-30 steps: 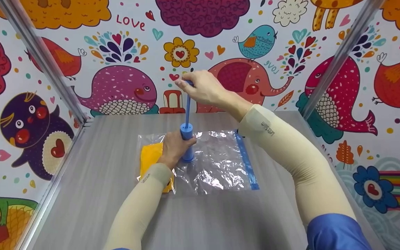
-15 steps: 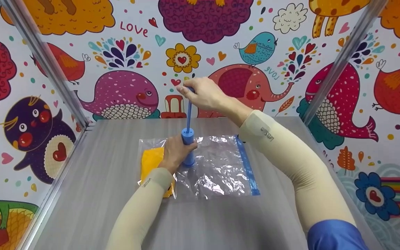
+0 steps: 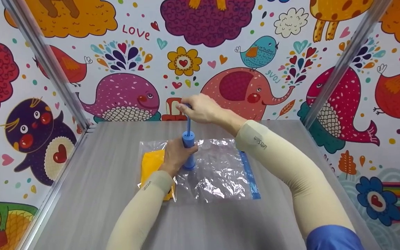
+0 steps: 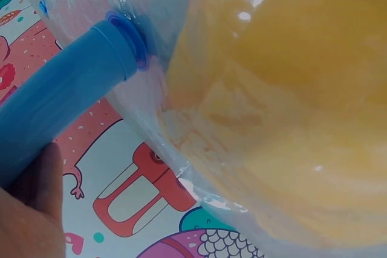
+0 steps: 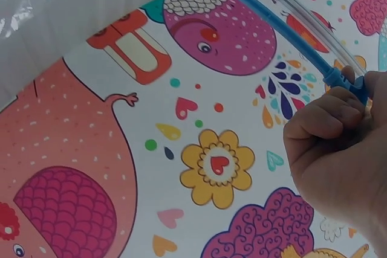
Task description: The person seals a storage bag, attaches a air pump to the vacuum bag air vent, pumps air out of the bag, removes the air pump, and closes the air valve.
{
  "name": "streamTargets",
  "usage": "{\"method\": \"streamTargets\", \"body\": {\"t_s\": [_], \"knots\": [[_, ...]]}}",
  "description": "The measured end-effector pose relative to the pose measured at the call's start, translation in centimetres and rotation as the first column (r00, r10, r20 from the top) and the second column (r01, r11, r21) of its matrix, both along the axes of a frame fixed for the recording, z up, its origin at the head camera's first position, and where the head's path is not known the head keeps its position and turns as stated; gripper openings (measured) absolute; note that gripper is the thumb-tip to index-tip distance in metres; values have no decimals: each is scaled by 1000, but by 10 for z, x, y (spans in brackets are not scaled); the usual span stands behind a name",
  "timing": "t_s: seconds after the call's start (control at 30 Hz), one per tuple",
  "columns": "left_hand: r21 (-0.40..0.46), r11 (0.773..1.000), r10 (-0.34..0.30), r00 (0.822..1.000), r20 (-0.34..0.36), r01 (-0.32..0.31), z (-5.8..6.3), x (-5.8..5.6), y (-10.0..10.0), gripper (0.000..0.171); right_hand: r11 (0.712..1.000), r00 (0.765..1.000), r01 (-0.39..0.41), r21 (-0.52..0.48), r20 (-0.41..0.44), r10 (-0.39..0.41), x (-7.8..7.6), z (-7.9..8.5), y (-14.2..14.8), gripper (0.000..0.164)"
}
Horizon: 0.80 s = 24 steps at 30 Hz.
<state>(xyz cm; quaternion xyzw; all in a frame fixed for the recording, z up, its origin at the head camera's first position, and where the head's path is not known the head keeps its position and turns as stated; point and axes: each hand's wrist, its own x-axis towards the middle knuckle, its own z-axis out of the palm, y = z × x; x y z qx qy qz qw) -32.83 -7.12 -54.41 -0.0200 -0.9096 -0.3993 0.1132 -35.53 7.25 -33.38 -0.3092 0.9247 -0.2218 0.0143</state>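
With the left hand (image 3: 176, 154), grips round the blue pump (image 3: 189, 140); with the right hand (image 3: 201, 109), holds its handle (image 5: 359, 90) above. Has the pump standing on a clear bag (image 3: 217, 184) below the grip, with something yellow (image 3: 151, 163) inside, mostly left of it. Says "LetsSlim" on the right sleeve (image 3: 273, 149), "LOVE" on the wall (image 3: 135, 33) behind.

the pump (image 3: 188, 140) is blue, the clear bag (image 3: 217, 173) blue-edged, its contents (image 3: 151, 162) yellow-orange, the table (image 3: 221, 224) grey, perhaps wood-grained.

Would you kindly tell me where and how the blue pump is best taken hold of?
Probably round the middle of its barrel, from the left: it is a plain cylinder standing upright on the bag, while the right sleeve occupies the other side.
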Motion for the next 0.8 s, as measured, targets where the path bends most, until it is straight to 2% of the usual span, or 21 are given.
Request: {"method": "streamTargets", "body": {"t_s": [0.17,0.27,0.43,0.53,0.8], "knots": [[-49,999,3,998,-61,-6,0,-1,-2,39,998,1000,-18,62,24,17,-2,-21,-4,36],[-94,995,7,996,-84,-15,-1,-1,-2,42,996,998,-19,88,58,14,-3,-31,-6,40],[-138,990,-5,996,-93,-8,-1,0,0,45,992,994,-14,122,108,0,-2,-46,-6,48],[-140,990,-17,996,-92,4,0,0,1,46,991,992,-13,133,127,-4,-2,-54,-6,46],[-181,983,-32,985,-169,1,-3,-1,0,41,987,993,-66,149,107,50,-2,-77,-4,42]]}}
